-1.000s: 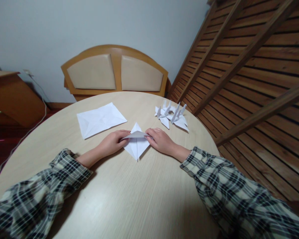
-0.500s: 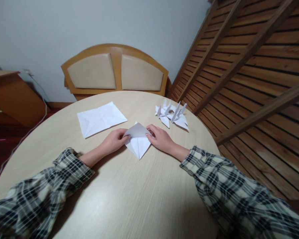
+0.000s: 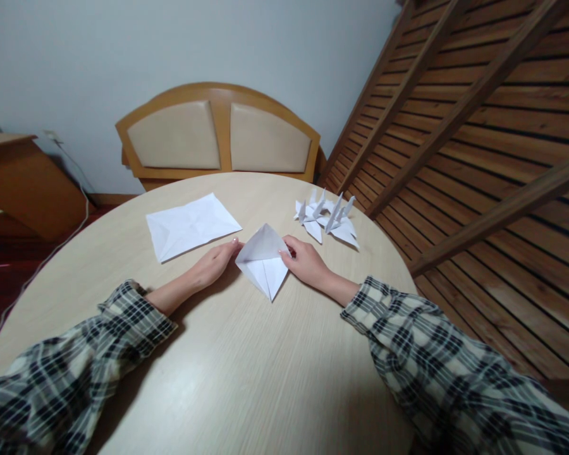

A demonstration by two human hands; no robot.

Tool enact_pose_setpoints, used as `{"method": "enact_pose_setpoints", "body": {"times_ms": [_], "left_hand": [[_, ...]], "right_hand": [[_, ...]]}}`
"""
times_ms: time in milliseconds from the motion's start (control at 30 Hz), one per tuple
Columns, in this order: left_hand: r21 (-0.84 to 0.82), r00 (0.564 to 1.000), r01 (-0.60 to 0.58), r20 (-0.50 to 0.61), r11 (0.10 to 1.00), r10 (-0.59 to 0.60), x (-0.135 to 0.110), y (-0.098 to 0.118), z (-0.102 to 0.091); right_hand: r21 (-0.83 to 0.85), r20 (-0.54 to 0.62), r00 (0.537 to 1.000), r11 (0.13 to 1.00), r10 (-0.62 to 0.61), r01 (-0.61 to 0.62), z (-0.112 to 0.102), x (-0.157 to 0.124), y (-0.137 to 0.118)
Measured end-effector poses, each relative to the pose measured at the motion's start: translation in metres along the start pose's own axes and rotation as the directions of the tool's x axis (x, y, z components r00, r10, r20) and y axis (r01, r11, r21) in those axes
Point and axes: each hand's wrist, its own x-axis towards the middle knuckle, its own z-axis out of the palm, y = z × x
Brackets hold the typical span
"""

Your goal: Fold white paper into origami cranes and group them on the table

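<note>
A white paper folded into a kite shape (image 3: 265,259) is between my hands, its narrow point toward me and a crease across its middle. My right hand (image 3: 307,262) pinches its right corner, thumb on top and fingers behind. My left hand (image 3: 217,260) is at the left corner, its thumb off the front of the paper. Those fingers are stretched out, their tips partly hidden by the paper's edge. Beyond my left hand lies a flat, creased sheet of white paper (image 3: 192,227).
Folded white paper cranes (image 3: 329,218) stand together at the back right of the round wooden table (image 3: 246,379). A padded wooden headboard (image 3: 220,129) rises behind the table. A slatted wooden panel (image 3: 478,139) slants along the right. At left are a wooden cabinet (image 3: 28,183) and a cable.
My left thumb has come off the front of the folded paper. The paper has turned slightly, its near point shifting right and its far flap standing up more. My right hand keeps its pinch.
</note>
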Motion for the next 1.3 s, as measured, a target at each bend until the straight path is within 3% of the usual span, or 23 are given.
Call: {"method": "enact_pose_setpoints", "body": {"times_ms": [100,300,833,1300], "left_hand": [[0.003,0.988,-0.076,0.133,0.997,0.075,0.001,-0.005,-0.007],[0.138,0.958,-0.206,0.232,0.969,0.171,-0.001,-0.006,-0.014],[0.276,0.946,-0.314,0.175,0.908,0.274,-0.002,-0.011,-0.006],[0.304,0.977,-0.209,0.103,0.929,0.186,-0.002,-0.005,-0.003]], "right_hand": [[0.009,0.0,1.0,1.0,0.014,-0.014,-0.002,0.0,0.003],[0.079,-0.001,0.999,0.996,0.04,-0.039,-0.003,0.0,0.006],[0.103,0.03,0.999,0.994,0.023,-0.026,-0.004,0.002,0.011],[0.091,0.059,0.998,0.996,-0.008,0.003,-0.004,-0.001,0.0]]}}
